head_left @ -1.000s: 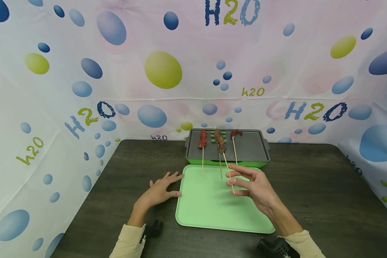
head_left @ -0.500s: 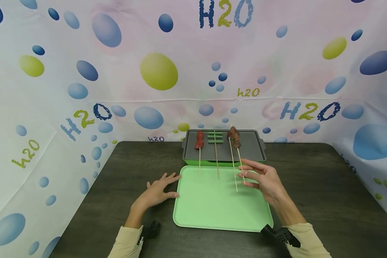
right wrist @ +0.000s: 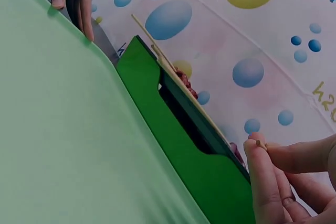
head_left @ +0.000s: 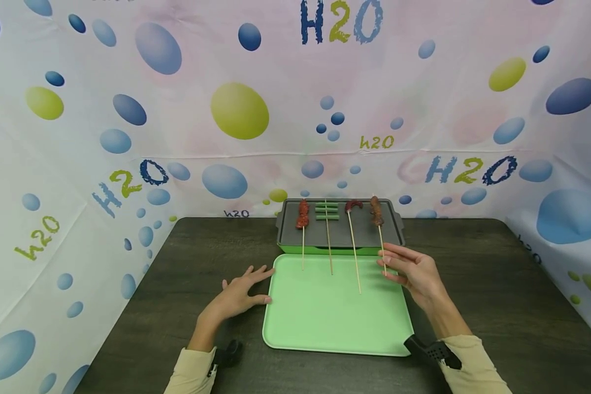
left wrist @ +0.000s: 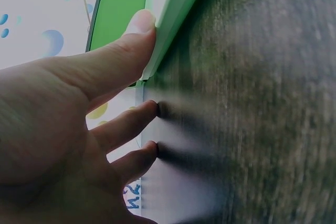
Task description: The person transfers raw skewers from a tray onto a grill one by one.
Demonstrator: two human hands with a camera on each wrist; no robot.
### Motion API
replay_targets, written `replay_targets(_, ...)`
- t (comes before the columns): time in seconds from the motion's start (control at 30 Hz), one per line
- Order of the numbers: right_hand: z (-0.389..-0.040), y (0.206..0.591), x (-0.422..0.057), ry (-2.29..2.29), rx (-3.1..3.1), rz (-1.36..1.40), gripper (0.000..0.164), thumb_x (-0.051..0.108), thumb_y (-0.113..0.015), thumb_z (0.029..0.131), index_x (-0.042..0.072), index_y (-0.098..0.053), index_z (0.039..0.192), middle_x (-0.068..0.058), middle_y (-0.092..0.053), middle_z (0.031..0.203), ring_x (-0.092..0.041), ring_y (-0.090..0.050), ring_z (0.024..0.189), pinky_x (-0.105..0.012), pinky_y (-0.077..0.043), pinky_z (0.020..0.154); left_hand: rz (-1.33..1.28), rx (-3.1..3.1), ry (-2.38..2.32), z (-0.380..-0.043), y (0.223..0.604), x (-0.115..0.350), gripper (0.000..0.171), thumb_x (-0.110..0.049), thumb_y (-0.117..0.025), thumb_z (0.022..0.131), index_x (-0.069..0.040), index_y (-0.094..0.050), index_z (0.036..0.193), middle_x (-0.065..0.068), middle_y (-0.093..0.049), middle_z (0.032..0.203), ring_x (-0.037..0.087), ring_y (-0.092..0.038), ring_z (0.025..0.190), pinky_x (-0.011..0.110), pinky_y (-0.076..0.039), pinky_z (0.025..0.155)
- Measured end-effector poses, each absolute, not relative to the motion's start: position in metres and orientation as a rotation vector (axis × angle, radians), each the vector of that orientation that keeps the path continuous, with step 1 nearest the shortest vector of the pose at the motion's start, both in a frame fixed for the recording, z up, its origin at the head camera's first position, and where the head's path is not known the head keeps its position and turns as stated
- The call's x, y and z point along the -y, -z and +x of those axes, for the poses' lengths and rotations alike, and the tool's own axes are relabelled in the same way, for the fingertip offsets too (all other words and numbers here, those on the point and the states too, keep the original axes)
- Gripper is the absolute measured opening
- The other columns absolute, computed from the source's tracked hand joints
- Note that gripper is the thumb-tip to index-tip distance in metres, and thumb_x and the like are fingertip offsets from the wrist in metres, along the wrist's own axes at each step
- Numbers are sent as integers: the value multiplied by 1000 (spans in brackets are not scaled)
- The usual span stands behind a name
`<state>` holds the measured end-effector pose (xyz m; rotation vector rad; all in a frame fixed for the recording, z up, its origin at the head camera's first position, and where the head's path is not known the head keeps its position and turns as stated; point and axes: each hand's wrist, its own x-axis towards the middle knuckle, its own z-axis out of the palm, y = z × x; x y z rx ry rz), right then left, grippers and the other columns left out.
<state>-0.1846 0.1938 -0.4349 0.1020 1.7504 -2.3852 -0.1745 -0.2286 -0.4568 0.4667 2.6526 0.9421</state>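
My right hand (head_left: 418, 273) pinches the wooden stick of a brown meat skewer (head_left: 376, 210), whose meat end is over the right part of the grill plate (head_left: 342, 235). In the right wrist view the stick's end shows between thumb and fingertips. To its left on the plate lie a dark red curled skewer (head_left: 353, 206), a skewer of green pieces (head_left: 327, 211) and a red meat skewer (head_left: 302, 214), their sticks reaching over the tray. My left hand (head_left: 241, 294) has its fingers spread, with thumb and a fingertip touching the left edge of the light green tray (head_left: 335, 312).
The grill has a bright green base (right wrist: 173, 145) and stands behind the tray at the back of the dark wooden table (head_left: 216, 241). A white printed sheet (head_left: 187, 109) with bubbles and lettering hangs behind and at the left.
My right hand has carried the brown meat skewer rightward, past the curled one, to the grill's right side. The left hand stays at the tray edge. The head view has shifted slightly.
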Motion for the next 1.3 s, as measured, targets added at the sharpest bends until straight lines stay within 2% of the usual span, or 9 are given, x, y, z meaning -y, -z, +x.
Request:
replay_targets(0.23, -188, 440, -199, 2398, -1702, 124, 53, 4, -69, 99, -2, -51, 149, -2, -77, 110, -13, -75, 98, -27, -59, 82, 458, -2644, -949, -173, 456, 231, 73, -31, -75, 94, -18, -44, 159, 14, -31, 166, 43, -11, 155, 88, 7, 100)
replay_targets(0.6, -190, 442, -201, 2343, -1719, 166, 66, 8, -70, 99, -7, -37, 155, 1, -77, 106, -11, -74, 99, -28, -58, 88, 461, -2642, -966, -172, 456, 233, 73, -32, -75, 94, -17, -43, 159, 15, -30, 166, 44, -10, 155, 88, 8, 99)
replay_targets(0.97, -190, 443, -201, 2323, -1688, 122, 52, 8, -67, 101, -1, -49, 150, -2, -75, 113, -15, -73, 104, -31, -58, 90, 450, -2659, -955, -166, 454, 237, 73, -32, -75, 94, -16, -44, 158, 16, -31, 165, 45, -11, 154, 89, 6, 98)
replay_targets(1.1, -189, 441, -202, 2333, -1702, 93, 52, 9, -65, 103, -4, -48, 149, -2, -74, 114, -16, -72, 105, -33, -58, 91, 436, -2658, -953, -164, 451, 239, 73, -31, -75, 94, -16, -44, 158, 16, -31, 165, 45, -11, 154, 89, 6, 99)
replay_targets(1.3, -179, 442, -206, 2256, -1912, 41, 58, 16, -63, 105, -8, -40, 152, -2, -69, 118, -14, -70, 106, -36, -57, 94, 452, -2697, -949, -164, 452, 243, 67, -33, -73, 96, -15, -48, 156, 17, -37, 162, 46, -20, 152, 89, -1, 100)
